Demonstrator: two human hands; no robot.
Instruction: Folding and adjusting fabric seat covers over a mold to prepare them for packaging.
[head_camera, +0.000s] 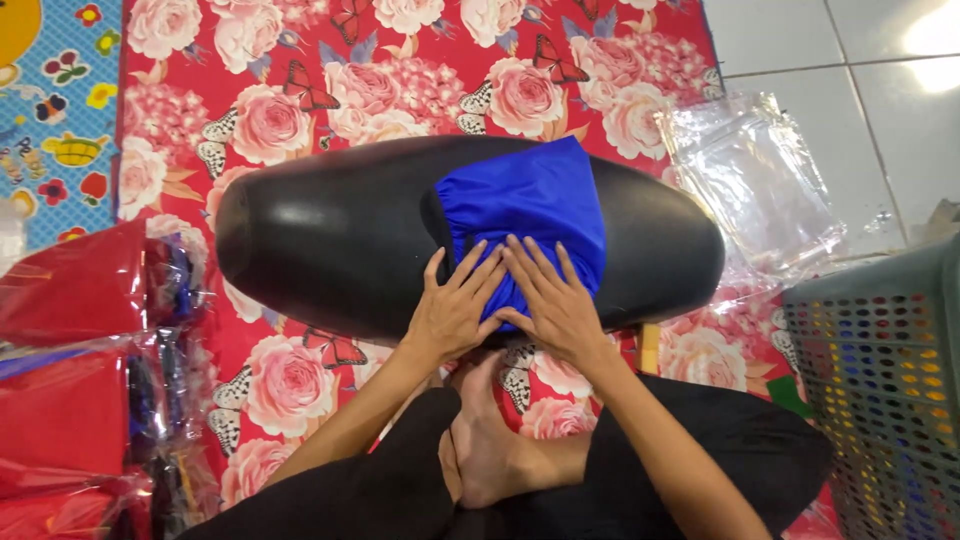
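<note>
- Blue cover (530, 200) lies bunched over the middle of a black seat (330, 240), which rests lengthwise on a red floral mat (300, 100) on the floor, just in front of the person's crossed legs.
- Left hand (452, 310) and right hand (555, 305) lie flat side by side on the near edge of the cover, fingers spread and pointing away; neither grip is closed on anything, palms press the cloth down against the seat's curve, seemingly to keep it from sliding.
- The cover wraps only a band of the seat; both black ends stay bare.
- Clear plastic bags (755, 180) lie to the right, partly on the mat and partly on the white tile floor (890, 100).
- A perforated grey basket (880, 390) stands near the right knee.
- Red packed bundles (70, 370) are stacked at the left.
- The person's bare foot (485, 440) sits just below the hands, crowding the near side of the seat.
</note>
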